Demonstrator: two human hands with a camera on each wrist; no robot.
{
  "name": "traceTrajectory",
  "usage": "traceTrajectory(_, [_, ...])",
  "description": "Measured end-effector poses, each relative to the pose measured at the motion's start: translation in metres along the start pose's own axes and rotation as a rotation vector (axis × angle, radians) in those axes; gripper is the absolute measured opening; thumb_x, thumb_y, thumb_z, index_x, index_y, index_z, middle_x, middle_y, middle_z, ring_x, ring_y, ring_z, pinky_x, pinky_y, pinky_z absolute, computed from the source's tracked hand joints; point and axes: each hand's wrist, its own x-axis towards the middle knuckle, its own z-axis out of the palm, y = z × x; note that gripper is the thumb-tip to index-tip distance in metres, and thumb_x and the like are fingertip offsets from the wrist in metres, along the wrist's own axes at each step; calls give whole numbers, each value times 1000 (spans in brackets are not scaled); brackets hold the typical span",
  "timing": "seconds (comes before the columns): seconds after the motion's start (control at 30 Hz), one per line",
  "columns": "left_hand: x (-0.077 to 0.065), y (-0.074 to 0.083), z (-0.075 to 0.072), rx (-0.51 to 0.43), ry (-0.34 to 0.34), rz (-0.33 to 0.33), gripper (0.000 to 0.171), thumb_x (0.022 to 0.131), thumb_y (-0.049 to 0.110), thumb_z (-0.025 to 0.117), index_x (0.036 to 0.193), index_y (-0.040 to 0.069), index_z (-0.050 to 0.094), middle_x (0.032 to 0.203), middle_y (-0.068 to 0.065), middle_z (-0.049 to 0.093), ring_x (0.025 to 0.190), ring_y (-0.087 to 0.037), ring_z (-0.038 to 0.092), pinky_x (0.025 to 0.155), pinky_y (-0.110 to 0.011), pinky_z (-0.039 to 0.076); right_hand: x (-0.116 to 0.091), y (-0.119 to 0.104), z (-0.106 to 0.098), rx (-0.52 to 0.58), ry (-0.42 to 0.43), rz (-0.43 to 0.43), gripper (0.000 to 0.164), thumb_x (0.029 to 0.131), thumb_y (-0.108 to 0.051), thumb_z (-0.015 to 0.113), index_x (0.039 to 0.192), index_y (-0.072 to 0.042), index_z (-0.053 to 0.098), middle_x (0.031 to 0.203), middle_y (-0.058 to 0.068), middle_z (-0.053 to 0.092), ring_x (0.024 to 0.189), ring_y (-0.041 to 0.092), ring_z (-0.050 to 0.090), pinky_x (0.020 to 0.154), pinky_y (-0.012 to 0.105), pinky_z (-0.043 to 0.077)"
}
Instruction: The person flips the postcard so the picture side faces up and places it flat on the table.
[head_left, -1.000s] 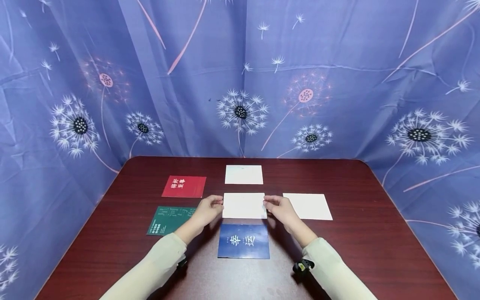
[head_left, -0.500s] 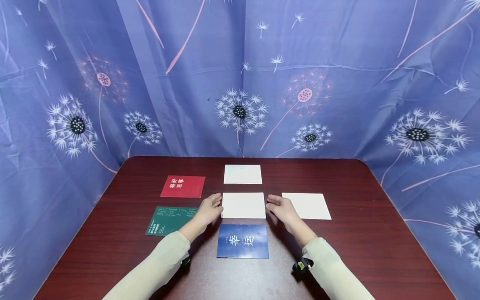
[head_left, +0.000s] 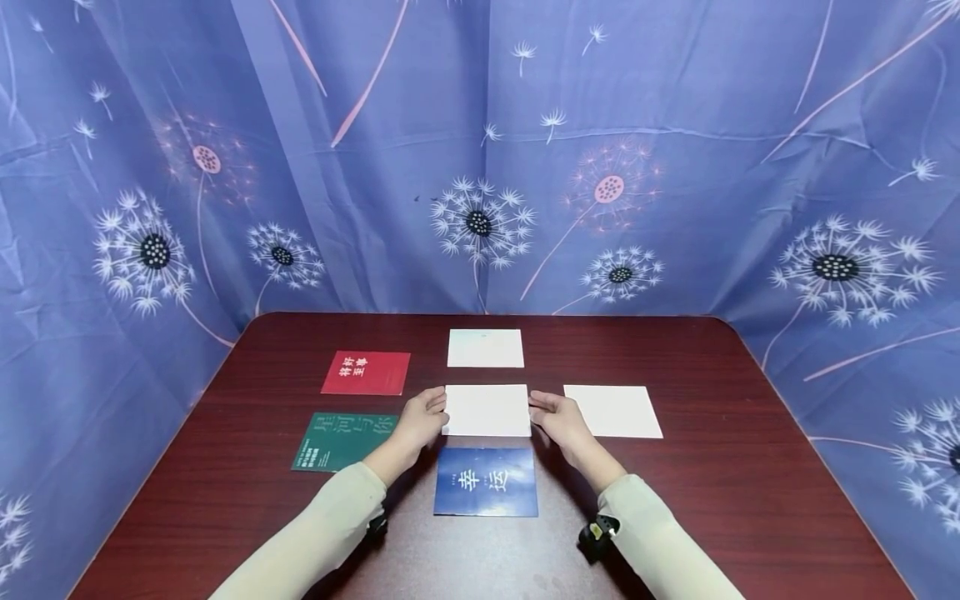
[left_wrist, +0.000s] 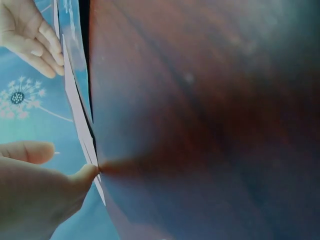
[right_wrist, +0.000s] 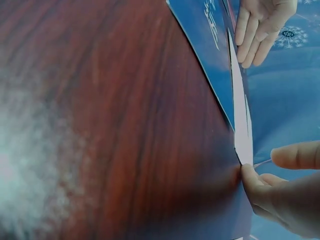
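A white card (head_left: 486,410) lies flat in the middle of the table, between the two hands. My left hand (head_left: 417,423) is at its left edge, thumb tip down by the card's side in the left wrist view. Opposite, my right hand (head_left: 562,422) touches the right edge with fingers loosely extended; the right wrist view has its thumb (right_wrist: 254,182) low at the card's end. Just nearer the body is a blue card (head_left: 486,483) with white characters. A second white card (head_left: 617,412) lies right of the right hand, and a green card (head_left: 341,442) is partly behind the left hand.
Beyond the middle card lies another white card (head_left: 486,348). A red card (head_left: 366,372) with white characters sits at the back left. The dark red wooden table (head_left: 750,467) meets a blue dandelion-print curtain (head_left: 375,208) along its back and sides.
The right hand, a little apart from the middle card half a second ago, has moved left against its edge. The left hand has shifted very slightly toward the card. The cards lie as before.
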Motion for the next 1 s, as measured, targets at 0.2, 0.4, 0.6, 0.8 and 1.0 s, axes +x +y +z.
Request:
traceTrajectory(0.2, [3, -2, 0, -108, 63, -14, 54, 82, -12, 46, 134, -19, 37, 134, -36, 44, 126, -44, 45, 104, -45, 41, 2, 0, 2, -15, 28, 18, 41, 91, 9, 46, 131, 17, 46, 131, 31, 52, 121, 39, 53, 98, 39, 46])
traceTrajectory(0.4, [10, -4, 0, -204, 118, -61, 48, 87, -13, 46, 134, -19, 38, 132, -36, 45, 125, -44, 46, 103, -44, 42, 2, -2, 4, -2, 52, 39, 42, 90, 9, 47, 131, 15, 47, 130, 29, 54, 118, 38, 55, 89, 31, 52])
traceTrajectory(0.6, [15, -3, 2, -265, 159, -80, 45, 88, -12, 46, 133, -17, 41, 128, -35, 48, 116, -38, 52, 99, -42, 45, 6, 2, 7, 61, 107, 34, 42, 87, 10, 51, 130, 10, 53, 126, 28, 57, 65, 11, 57, 45, 16, 34])
traceTrajectory(0.8, [15, -2, 4, -281, 176, -66, 48, 84, -13, 45, 132, -16, 44, 127, -34, 51, 104, -29, 55, 86, -33, 50, 7, 3, 7, 102, 142, 10, 44, 85, 11, 53, 129, 7, 55, 127, 26, 57, 40, 2, 29, 40, 14, 27])
traceTrajectory(1.0, [13, -1, 4, -262, 202, -46, 50, 79, -15, 49, 129, -12, 50, 123, -31, 55, 85, -17, 56, 72, -24, 48, 9, 5, 5, 130, 185, 16, 45, 81, 13, 54, 125, 5, 60, 121, 24, 62, 39, 0, 26, 39, 14, 25])
